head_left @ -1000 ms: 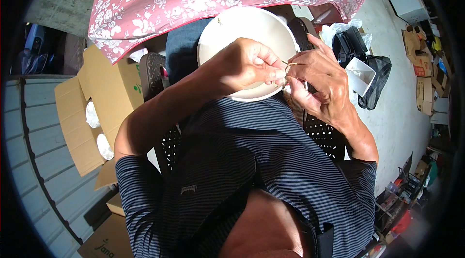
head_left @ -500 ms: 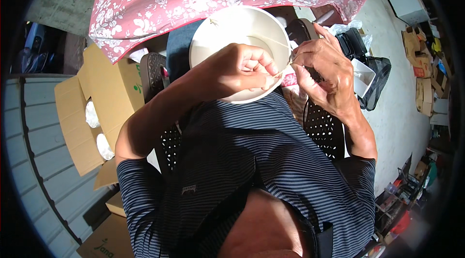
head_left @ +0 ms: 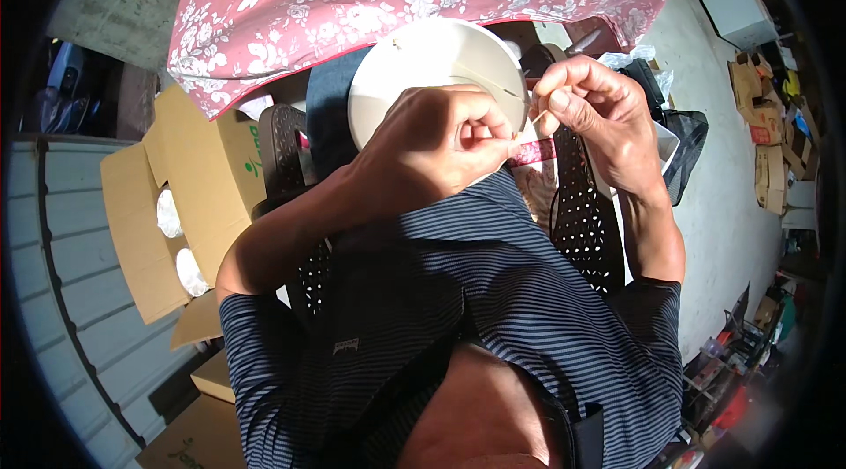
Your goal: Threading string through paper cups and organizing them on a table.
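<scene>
A wide cream-white tub point(head_left: 374, 73) rests in front of my lap, with a small yellowish scrap point(head_left: 396, 44) near its far rim. My left hand point(head_left: 436, 139) is over the near part of the tub, its thumb and fingers pinched together. To the right of the rim, my right hand point(head_left: 608, 117) is closed, with thumb and forefinger pressed together. A thin pale strand point(head_left: 537, 119) runs between the fingertips of both hands. Its ends are hidden in the fingers, and its exact kind is too small to make out.
Beyond the tub hangs a pink floral tablecloth point(head_left: 352, 2). An opened cardboard box point(head_left: 203, 178) stands at left. Brown perforated chair arms point(head_left: 577, 214) flank me. A black mesh bag point(head_left: 686, 152) lies on the floor at right, with flattened cardboard point(head_left: 768, 174) farther off.
My right hand has turned, its thumb now pressed against the forefinger slightly higher up. My left hand has shifted slightly down and to the right. The tub sits slightly lower in view.
</scene>
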Available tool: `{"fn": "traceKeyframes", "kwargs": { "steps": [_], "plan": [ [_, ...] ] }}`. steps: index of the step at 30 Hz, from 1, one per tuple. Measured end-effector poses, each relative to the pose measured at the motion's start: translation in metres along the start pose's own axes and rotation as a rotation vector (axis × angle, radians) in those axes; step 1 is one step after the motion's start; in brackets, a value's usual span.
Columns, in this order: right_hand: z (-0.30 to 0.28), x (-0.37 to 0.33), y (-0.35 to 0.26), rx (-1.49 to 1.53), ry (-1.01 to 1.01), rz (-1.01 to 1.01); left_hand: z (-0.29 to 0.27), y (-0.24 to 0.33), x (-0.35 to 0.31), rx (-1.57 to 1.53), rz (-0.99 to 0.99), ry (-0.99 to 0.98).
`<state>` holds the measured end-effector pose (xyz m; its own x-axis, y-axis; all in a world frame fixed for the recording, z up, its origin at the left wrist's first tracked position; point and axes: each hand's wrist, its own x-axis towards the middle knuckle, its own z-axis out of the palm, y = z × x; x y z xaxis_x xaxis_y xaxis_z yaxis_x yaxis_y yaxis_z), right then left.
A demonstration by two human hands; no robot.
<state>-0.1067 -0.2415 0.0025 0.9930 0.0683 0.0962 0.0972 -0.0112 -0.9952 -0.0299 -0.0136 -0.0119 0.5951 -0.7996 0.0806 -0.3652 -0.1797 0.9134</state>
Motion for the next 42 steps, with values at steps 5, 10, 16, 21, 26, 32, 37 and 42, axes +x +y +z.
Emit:
{"fn": "traceKeyframes", "kwargs": {
  "steps": [5,10,16,21,26,32,37,42],
  "plan": [
    [-0.011,0.006,0.005,0.211,-0.003,-0.111,-0.003,-0.008,-0.011,0.042,0.093,-0.081],
    [-0.026,0.011,-0.025,-0.553,-0.100,-0.509,0.000,-0.017,-0.036,0.112,0.260,-0.163],
    [-0.038,0.002,-0.054,-1.067,-0.311,-0.611,-0.010,-0.036,-0.048,0.173,0.355,-0.173],
    [-0.036,0.001,-0.071,-1.265,-0.071,-0.660,-0.013,-0.036,-0.034,0.249,0.592,-0.109],
    [-0.028,0.028,-0.080,-1.235,0.151,-0.724,-0.030,-0.019,-0.023,0.306,0.625,0.043],
    [-0.033,0.058,-0.070,-0.558,0.297,-0.571,-0.090,-0.020,0.001,0.413,0.821,0.521],
    [0.022,0.125,-0.047,-0.796,-0.170,-0.730,-0.161,-0.028,0.031,-0.200,0.484,0.928],
    [0.070,0.193,-0.026,-1.033,-0.159,-0.764,-0.229,-0.066,0.051,-0.155,0.348,1.058]
  ]
}}
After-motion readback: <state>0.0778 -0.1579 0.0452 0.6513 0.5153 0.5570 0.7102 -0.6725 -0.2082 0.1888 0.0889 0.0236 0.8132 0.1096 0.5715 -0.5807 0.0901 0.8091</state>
